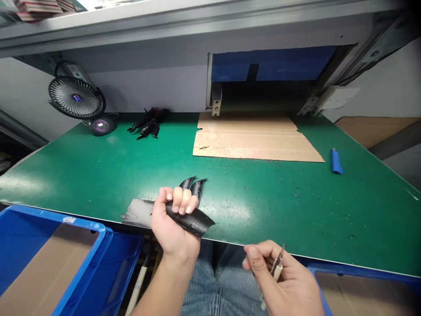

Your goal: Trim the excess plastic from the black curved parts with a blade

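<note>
My left hand [177, 224] is wrapped round a glossy black curved plastic part [199, 223] at the table's front edge. Two pointed fins [197, 188] of black plastic stick up behind my fingers, and a broad shiny end shows to the left of my wrist. Lower right, my right hand [279, 272] is closed round a small craft knife [277, 268] with a pale handle, its short blade tilted up between thumb and fingers. The knife is apart from the black part. My palm hides much of the part's middle.
A small fan [77, 97] stands at the back left, beside several black plastic parts [151, 123]. A cardboard sheet [256, 140] lies at the back, with a blue-handled tool [336, 161] to its right. Blue bins [108, 263] sit below the front edge; dark shavings dot the green table [263, 197].
</note>
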`<state>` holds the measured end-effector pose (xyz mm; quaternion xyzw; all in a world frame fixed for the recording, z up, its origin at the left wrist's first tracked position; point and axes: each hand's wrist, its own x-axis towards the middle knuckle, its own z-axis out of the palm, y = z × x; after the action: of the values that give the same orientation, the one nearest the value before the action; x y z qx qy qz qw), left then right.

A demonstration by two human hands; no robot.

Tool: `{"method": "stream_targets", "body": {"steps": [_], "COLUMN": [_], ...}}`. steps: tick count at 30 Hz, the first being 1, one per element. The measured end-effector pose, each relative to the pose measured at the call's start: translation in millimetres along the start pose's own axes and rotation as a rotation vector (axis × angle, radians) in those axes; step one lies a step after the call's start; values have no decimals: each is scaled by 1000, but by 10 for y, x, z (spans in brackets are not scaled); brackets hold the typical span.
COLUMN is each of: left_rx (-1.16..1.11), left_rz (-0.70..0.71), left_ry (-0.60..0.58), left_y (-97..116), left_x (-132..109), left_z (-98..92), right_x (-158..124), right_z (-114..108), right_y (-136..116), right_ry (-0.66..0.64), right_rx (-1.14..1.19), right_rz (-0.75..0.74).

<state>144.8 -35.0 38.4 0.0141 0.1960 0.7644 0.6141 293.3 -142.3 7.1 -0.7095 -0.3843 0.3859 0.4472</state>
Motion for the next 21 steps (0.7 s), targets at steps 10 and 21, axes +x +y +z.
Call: {"method": "stream_targets", "body": {"steps": [10,21], "left_rx": [287,153], "left_rz": [176,64], "left_ry": [-235,254], "left_y": [-138,-33], "left_x": [-321,120], "left_z": [33,44], "right_x": [160,684], "right_z": [295,-124], "right_y": [-258,194], "right_ry": [-165,197], "right_rx": [79,-426], "right_rz": [-77,-344]}}
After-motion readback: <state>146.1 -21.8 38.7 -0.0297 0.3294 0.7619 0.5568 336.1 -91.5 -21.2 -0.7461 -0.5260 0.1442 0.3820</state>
